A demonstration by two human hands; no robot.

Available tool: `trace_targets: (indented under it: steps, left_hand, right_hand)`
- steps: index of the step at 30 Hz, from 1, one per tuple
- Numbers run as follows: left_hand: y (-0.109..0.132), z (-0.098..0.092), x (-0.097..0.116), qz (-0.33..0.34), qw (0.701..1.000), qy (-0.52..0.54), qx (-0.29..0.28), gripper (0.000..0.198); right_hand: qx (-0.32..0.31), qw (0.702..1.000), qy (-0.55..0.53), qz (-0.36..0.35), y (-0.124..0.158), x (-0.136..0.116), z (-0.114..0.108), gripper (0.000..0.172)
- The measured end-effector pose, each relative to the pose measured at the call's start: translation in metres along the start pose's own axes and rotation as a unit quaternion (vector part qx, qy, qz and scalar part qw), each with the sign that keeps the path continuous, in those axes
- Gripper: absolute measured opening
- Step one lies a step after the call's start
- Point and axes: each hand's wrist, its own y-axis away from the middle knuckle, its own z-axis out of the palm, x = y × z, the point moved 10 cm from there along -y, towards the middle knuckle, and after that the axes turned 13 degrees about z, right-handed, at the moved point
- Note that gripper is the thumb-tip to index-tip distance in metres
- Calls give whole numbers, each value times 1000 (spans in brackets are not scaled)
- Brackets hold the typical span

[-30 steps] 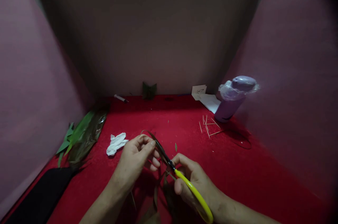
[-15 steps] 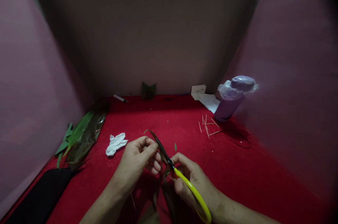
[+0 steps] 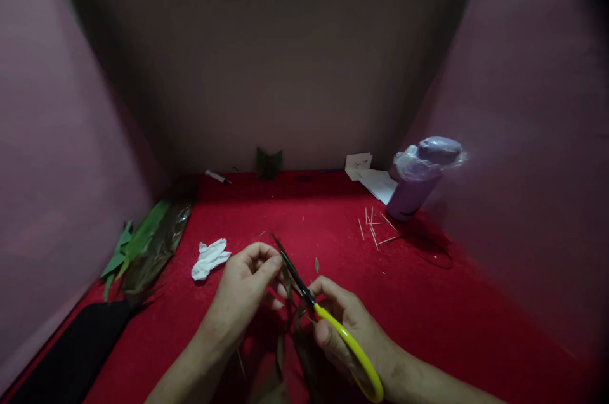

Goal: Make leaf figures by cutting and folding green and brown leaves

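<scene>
Near the bottom centre, my left hand point(image 3: 245, 290) pinches a thin dark leaf strip point(image 3: 276, 241) between thumb and fingers. My right hand point(image 3: 345, 328) is wrapped round yellow-handled scissors point(image 3: 349, 342), whose dark blades point up and left at the strip beside my left fingertips. Below the blades hang long brownish leaf pieces point(image 3: 304, 353), partly hidden by the hands. A small green leaf scrap point(image 3: 316, 264) lies just above my right hand.
At left are a crumpled white tissue point(image 3: 210, 259), green leaves point(image 3: 145, 233) and a black item point(image 3: 80, 353). A syringe point(image 3: 217, 177) and folded leaf point(image 3: 269, 163) lie behind. Toothpicks point(image 3: 373, 226), white cards point(image 3: 377, 184) and a purple container point(image 3: 413, 191) stand right.
The leaf strip near the blade tips has shifted slightly, and my left fingers have moved a little. The scissors stay in nearly the same place.
</scene>
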Motion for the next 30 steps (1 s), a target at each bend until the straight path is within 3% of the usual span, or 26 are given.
trace_targets:
  steps: [7,17,24,30]
  left_hand:
    - [-1,-1,-2,-7,1000,3,6,17]
    - [0,5,-5,-32,998,51,-4,19]
    - [-3,0,2,5,999,41,21,16]
    - [-1,-2,2,8,998,57,25,16]
  right_hand:
    - [6,1000,21,-1,0,1,-1,55]
    - [-39,999,-7,-11,1,-5,8,50]
    - [-15,1000,2,-16,0,-3,2,53]
    - [-34,999,4,5,1,1,5,51]
